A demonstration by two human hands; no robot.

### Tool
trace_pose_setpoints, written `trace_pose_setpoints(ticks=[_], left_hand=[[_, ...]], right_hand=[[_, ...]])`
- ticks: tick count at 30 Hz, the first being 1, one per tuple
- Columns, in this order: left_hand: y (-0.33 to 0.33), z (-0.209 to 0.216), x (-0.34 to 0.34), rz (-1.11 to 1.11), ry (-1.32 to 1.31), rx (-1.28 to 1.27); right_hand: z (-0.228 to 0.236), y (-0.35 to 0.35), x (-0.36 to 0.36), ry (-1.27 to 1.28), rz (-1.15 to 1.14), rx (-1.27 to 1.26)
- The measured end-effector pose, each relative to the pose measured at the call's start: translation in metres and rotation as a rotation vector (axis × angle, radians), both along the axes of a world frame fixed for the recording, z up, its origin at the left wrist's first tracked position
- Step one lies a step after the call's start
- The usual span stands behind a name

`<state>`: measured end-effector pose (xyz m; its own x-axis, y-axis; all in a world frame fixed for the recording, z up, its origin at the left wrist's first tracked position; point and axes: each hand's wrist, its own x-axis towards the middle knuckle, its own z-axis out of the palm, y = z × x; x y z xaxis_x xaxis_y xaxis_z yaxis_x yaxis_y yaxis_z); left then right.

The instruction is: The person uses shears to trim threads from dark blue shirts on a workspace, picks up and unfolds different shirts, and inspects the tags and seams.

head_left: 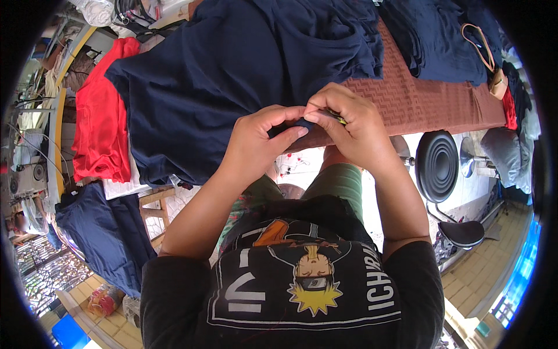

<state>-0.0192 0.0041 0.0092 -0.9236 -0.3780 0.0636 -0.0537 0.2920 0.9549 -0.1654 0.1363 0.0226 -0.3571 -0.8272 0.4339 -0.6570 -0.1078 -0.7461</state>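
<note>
A large navy blue garment [215, 64] lies spread over the table in front of me, its left side hanging past the table edge. Over its near edge, my left hand [261, 136] is closed, thumb and fingers pinching a bit of the navy cloth. Right beside it, fingertips almost touching, my right hand [351, 119] is closed in a pinch. A small dark object with a yellow-green part [339, 118] pokes out from under the right fingers; most of it is hidden, so its kind cannot be told.
A brown patterned cloth [430, 107] covers the table. Folded navy clothes [433, 43] are stacked at the far right, near a beige strap [484, 49]. Red fabric [102, 116] hangs at the left, with more navy cloth [107, 232] below. A round black stool [437, 166] stands right.
</note>
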Motion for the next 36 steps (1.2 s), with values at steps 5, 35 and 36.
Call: trace_pose_setpoints(ticks=[5, 35, 36], left_hand=[[-0.004, -0.007, 0.002, 0.05, 0.002, 0.284], [-0.007, -0.001, -0.001, -0.006, 0.067, 0.516], [-0.006, 0.0, 0.001, -0.032, 0.059, 0.528]], right_hand=[[0.012, 0.011, 0.001, -0.33, -0.075, 0.099], [-0.014, 0.006, 0.009, 0.249, -0.034, -0.122], [-0.014, 0.004, 0.01, 0.236, -0.054, -0.12]])
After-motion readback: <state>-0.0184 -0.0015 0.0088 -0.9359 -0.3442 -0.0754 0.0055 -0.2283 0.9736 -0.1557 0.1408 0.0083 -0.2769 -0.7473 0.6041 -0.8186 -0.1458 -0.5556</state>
